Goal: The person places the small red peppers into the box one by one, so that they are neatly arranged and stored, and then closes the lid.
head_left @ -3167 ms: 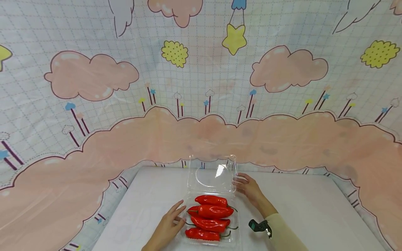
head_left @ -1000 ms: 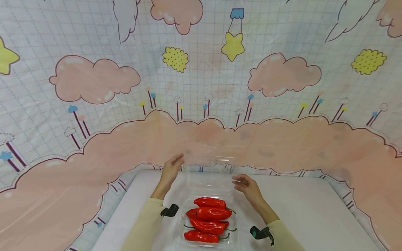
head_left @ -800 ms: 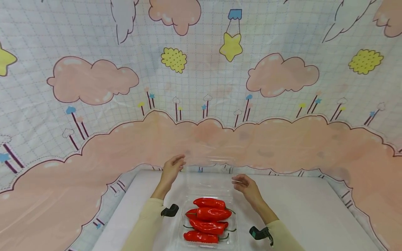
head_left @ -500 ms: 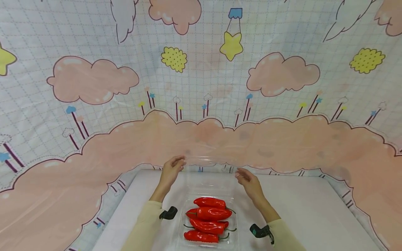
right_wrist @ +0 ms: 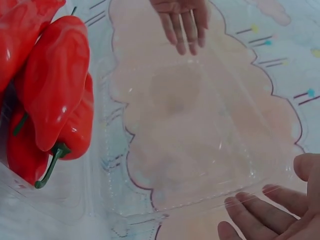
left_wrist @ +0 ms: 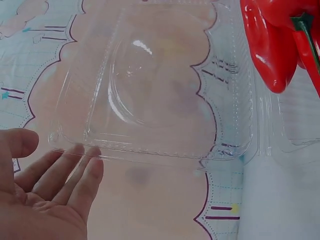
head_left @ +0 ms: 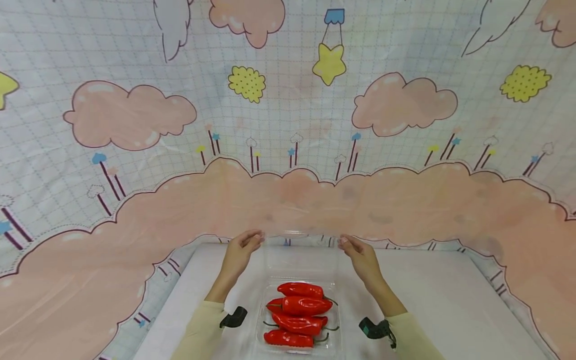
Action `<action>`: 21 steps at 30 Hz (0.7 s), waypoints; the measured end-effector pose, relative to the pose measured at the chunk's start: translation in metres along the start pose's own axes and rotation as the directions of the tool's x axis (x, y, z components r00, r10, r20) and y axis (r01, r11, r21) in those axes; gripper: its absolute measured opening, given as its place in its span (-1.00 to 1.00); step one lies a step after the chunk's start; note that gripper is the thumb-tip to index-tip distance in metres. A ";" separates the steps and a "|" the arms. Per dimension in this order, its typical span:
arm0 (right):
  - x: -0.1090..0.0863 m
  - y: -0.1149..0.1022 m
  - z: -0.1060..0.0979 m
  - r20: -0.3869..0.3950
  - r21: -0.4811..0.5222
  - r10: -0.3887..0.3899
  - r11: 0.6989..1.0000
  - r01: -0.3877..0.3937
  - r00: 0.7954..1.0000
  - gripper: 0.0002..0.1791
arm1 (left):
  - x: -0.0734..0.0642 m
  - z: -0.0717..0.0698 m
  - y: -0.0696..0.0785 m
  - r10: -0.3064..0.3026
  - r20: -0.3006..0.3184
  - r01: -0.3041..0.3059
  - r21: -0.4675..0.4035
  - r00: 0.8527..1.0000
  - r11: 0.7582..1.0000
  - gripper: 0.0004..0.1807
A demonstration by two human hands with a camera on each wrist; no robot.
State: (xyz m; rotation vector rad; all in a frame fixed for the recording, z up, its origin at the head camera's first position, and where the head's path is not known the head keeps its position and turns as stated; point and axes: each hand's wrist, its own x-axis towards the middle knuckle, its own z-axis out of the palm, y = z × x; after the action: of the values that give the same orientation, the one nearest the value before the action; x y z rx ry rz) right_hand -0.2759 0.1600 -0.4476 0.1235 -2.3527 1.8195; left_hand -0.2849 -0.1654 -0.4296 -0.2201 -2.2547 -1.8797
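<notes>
Several glossy red peppers (head_left: 302, 305) with green stems lie crosswise in a clear plastic clamshell box (head_left: 338, 322). Its see-through lid (left_wrist: 165, 100) stands raised on the far side. My left hand (head_left: 238, 251) is at the lid's left edge; in the left wrist view its extended fingertips (left_wrist: 91, 152) touch the rim, with the thumb apart. On the opposite side my right hand (head_left: 364, 261) has its fingers at the lid's right edge. The right wrist view shows those fingertips (right_wrist: 240, 197) right at the rim and the thumb spread away.
The box stands on a white table (head_left: 432, 295). Behind it hangs a patterned cloth (head_left: 288, 200) with clouds and stars. Black cameras sit on the left wrist (head_left: 234, 317) and the right wrist (head_left: 375, 328), by the pale sleeves.
My left hand has moved from the box's near left side up to the lid's left edge. My right hand has risen along the right edge. Lately the lid's top edge has dipped slightly.
</notes>
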 end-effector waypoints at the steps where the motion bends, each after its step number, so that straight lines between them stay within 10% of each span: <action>1: -0.001 -0.001 0.000 0.000 -0.009 -0.002 1.000 0.002 1.000 -0.45 | -0.001 0.000 0.001 0.000 0.002 0.000 0.014 1.000 1.000 -0.62; 8: -0.009 -0.007 0.000 -0.013 -0.093 0.008 0.996 -0.009 1.000 -0.40 | -0.009 -0.003 0.002 0.014 0.003 -0.014 0.172 1.000 0.985 -0.57; 21: -0.018 -0.015 0.004 -0.052 -0.121 0.070 0.990 -0.076 0.996 -0.36 | -0.019 0.000 0.009 -0.005 0.000 0.005 0.187 1.000 0.982 -0.67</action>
State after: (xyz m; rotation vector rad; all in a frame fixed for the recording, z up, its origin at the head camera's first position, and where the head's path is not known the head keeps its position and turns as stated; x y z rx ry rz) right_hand -0.2558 0.1516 -0.4377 -0.0217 -2.4586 1.6832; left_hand -0.2644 -0.1637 -0.4259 -0.1862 -2.4152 -1.6557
